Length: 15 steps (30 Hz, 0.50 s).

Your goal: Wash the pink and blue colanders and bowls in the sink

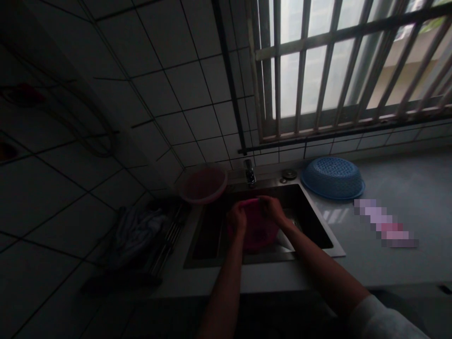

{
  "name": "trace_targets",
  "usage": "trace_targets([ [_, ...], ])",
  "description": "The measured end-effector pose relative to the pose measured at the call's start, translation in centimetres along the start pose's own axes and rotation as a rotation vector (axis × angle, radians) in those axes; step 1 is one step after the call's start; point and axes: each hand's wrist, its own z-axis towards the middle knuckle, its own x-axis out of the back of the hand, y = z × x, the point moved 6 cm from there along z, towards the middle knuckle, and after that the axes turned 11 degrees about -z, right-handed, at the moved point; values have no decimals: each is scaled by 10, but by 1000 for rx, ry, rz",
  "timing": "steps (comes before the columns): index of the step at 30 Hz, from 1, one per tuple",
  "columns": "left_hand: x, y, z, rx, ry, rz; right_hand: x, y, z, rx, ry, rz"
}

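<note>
A bright pink plastic basin is in the steel sink, seen from above in dim light. My left hand grips its far left rim, fingers curled over the edge. On the far right part of the same rim, my right hand is closed as well. Whether the basin rests on the sink floor or is raised, I cannot tell. Behind my hands stands the chrome faucet. What lies inside the basin is too dark to make out.
A pale pink bowl sits at the sink's back left corner. Right of the sink, a blue basket lies upside down on the counter, near a round drain plug. A striped cloth lies at left. A barred window is above.
</note>
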Motion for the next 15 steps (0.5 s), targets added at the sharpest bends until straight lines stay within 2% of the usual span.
trace_targets([
  [2, 7, -4, 1, 68, 73, -17, 9, 13, 0, -114, 53, -20],
  [4, 6, -7, 1, 99, 60, -12, 10, 15, -1, -153, 56, -36],
  [7, -5, -2, -2, 30, -69, 24, -4, -4, -4, -25, -27, -34],
  [9, -10, 2, -4, -27, -108, 26, -9, -14, -5, 57, -61, -33],
  [11, -5, 2, -4, -18, -51, 9, -6, -9, -3, 34, -39, -31],
  [13, 2, -1, -3, 40, 37, -7, 2, 5, -1, -69, 13, -44],
  [15, 5, -5, -1, 82, 59, -2, 6, 15, -1, -155, 41, -74],
])
